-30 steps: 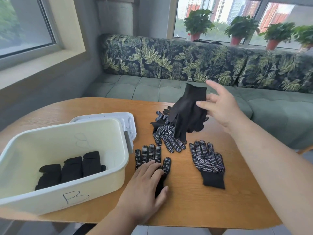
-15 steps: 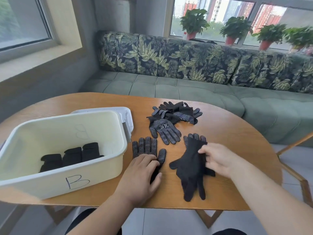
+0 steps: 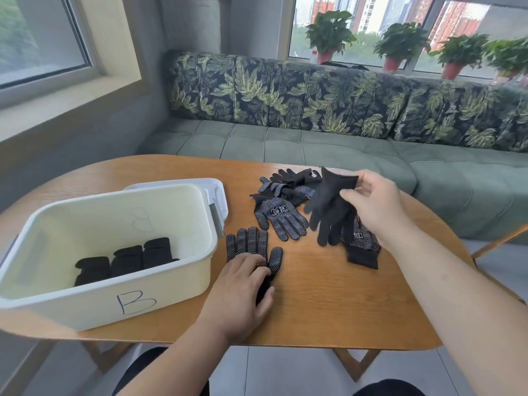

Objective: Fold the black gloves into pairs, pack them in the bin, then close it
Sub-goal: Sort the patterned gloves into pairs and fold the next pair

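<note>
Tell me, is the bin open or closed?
Open. The bin has no lid on it; the lid lies behind it, and folded gloves show inside.

The left forearm and right forearm are bare from the frame's bottom and right edges up to the left hand and right hand. Black fabric covers 2 legs at the bottom edge.
</note>
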